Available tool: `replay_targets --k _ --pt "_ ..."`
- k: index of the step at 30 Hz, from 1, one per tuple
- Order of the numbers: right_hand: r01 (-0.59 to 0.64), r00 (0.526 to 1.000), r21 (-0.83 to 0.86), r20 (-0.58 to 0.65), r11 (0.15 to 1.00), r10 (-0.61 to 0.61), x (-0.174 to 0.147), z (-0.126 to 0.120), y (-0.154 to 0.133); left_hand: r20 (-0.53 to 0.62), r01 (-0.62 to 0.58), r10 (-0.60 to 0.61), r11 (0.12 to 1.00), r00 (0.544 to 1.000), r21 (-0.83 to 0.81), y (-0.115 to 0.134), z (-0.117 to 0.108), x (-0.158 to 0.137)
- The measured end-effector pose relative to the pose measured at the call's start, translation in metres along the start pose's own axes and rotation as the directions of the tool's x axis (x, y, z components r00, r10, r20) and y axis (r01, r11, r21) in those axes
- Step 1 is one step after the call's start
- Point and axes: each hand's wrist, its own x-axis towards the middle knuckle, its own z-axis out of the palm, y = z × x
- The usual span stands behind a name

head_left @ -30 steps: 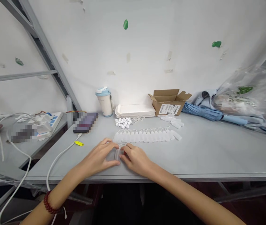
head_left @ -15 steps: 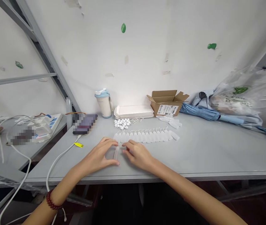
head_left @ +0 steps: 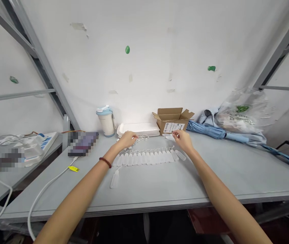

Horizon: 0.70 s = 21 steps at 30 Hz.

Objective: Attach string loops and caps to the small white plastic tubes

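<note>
My left hand (head_left: 127,139) is over the small white pieces and thin white strings (head_left: 143,138) at the back, mostly covering the pieces. Its fingers are drawn together, and what they hold is hidden. My right hand (head_left: 183,139) is pinched at the loose translucent plastic pieces (head_left: 168,137) before the cardboard box; I cannot make out what is between its fingertips. Between the arms lies a row of translucent white plastic tags (head_left: 148,158) with string loops at their upper ends. One more translucent tag with a string (head_left: 114,179) lies apart, nearer the front, touched by neither hand.
Behind the hands stand a cup with a blue lid (head_left: 106,121), a stack of white trays (head_left: 140,128) and an open cardboard box (head_left: 173,121). A phone (head_left: 83,144) with a white cable (head_left: 47,186) lies left. A blue umbrella (head_left: 208,131) and plastic bag (head_left: 241,113) lie right.
Both hands have moved away from the tag at the front, leaving it on the table. The left went back to the small white pieces, the right back and rightward. The camera view has shifted.
</note>
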Motion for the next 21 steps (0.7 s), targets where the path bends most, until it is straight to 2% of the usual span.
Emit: replay_targets --k 3,6,14,21 --pt "-0.003 0.987 -0.1 0.161 0.995 0.019 -0.001 -0.001 0.012 0.042 -0.004 0.002 0.998 0.999 0.066 -0.004 0.013 0.016" --pt "-0.002 0.972 -0.137 0.233 0.991 0.034 0.001 -0.004 0.015 0.059 -0.007 0.002 0.996 0.998 0.089 -0.005 0.02 0.02" --pt "-0.03 0.965 -0.169 0.251 0.985 0.072 0.003 -0.006 0.02 0.036 -0.027 0.024 0.996 0.999 0.086 -0.004 0.024 0.02" --pt "-0.079 0.957 -0.177 0.262 0.981 0.125 0.004 -0.011 0.021 -0.048 -0.047 0.046 0.998 0.998 -0.03 -0.003 0.004 0.013"
